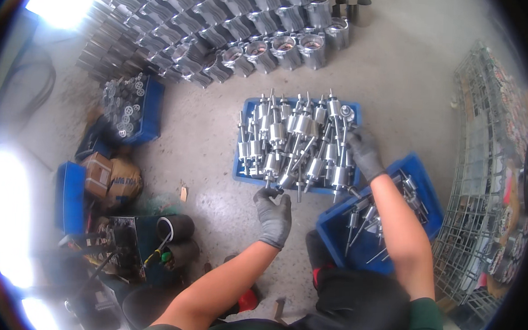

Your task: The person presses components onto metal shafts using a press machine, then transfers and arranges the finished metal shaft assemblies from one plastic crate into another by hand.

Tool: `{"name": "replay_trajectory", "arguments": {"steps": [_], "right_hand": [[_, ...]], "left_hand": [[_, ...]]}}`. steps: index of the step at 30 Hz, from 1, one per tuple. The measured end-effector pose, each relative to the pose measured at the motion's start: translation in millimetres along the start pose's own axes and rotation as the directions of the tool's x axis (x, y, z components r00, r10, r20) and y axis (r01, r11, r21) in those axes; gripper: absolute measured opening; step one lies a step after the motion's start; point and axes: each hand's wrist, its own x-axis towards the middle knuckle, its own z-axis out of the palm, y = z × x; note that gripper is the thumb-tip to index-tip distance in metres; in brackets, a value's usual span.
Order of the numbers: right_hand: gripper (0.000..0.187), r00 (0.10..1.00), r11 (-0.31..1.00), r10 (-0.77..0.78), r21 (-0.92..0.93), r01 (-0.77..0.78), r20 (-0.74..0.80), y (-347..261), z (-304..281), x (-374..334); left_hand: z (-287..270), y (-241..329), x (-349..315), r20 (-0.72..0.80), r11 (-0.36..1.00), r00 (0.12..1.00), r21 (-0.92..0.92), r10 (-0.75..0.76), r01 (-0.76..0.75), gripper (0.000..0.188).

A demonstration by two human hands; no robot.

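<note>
Many silvery motor rotors with long shafts [302,125] lie piled in a blue crate [237,166] on the floor before me. My left hand [273,218], in a grey glove, is at the crate's near side. Its fingers are bent around the lower shaft end of a rotor [271,164], with the thumb standing a little off. My right hand [366,153], gloved alike, reaches over the crate's right side among the rotors there. Its fingertips are partly hidden, so their grip is unclear. Beneath my right forearm, a second blue crate [327,219] stands at an angle with several loose rotors [369,213].
Rows of finned metal motor housings [261,54] stand at the back. A wire mesh cage [464,169] full of parts runs along the right. To the left are a blue crate of small metal parts [150,114], a cardboard box [97,174] and dark metal cylinders [180,226].
</note>
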Motion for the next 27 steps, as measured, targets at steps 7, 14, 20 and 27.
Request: {"name": "replay_trajectory", "arguments": {"steps": [7, 14, 20, 27], "right_hand": [[0.012, 0.984, 0.917, 0.133, 0.391, -0.076, -0.120, -21, -22, -63], [0.014, 0.999, 0.991, -0.039, 0.131, 0.043, -0.032, -11, -33, -84], [0.013, 0.999, 0.959, 0.053, 0.278, -0.052, 0.004, -32, -23, -101], [0.015, 0.998, 0.976, 0.052, 0.211, -0.059, 0.040, -31, -30, -110]], "left_hand": [[8, 7, 2, -0.037, 0.959, 0.976, -0.197, -0.214, 0.203, 0.034], [18, -10, 0, 0.095, 0.620, 0.846, -0.639, -0.524, 0.455, 0.031], [-16, 14, 8, 0.424, 0.613, 0.768, -0.463, -0.480, 0.640, 0.034], [9, 65, -31, 0.696, 0.717, 0.671, -0.328, -0.258, 0.615, 0.042]]}}
